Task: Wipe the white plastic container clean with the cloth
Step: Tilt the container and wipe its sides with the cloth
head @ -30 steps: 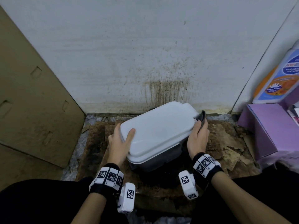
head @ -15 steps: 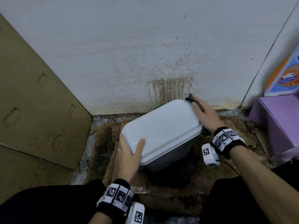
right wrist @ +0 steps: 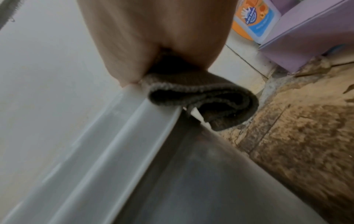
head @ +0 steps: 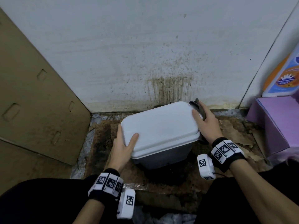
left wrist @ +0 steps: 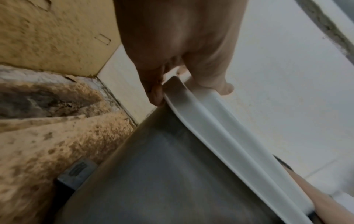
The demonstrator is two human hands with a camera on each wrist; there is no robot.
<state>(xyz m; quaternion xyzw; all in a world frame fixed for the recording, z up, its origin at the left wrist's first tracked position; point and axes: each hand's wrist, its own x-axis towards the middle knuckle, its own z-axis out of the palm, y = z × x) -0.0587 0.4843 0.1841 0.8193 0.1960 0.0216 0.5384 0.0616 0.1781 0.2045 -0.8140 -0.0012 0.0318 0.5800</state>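
Note:
A white plastic container (head: 160,126) with its lid on stands on the dirty floor close to the stained wall. My left hand (head: 123,145) grips its near-left corner, thumb on the lid and fingers curled under the rim (left wrist: 220,128). My right hand (head: 206,125) holds a folded dark grey cloth (head: 198,107) against the far-right edge of the lid. In the right wrist view the cloth (right wrist: 201,97) hangs folded over the rim (right wrist: 107,144) below my palm (right wrist: 153,37). The container's far side is hidden.
A tall cardboard sheet (head: 32,94) leans at the left. The wall (head: 169,88) behind carries brown drip stains. A purple box (head: 275,123) and an orange-and-blue bottle (head: 284,78) stand at the right. Stained, torn cardboard (head: 234,135) covers the floor.
My right hand has slid the cloth along the right edge from the middle to the far-right corner. My left hand has shifted toward the near-left corner.

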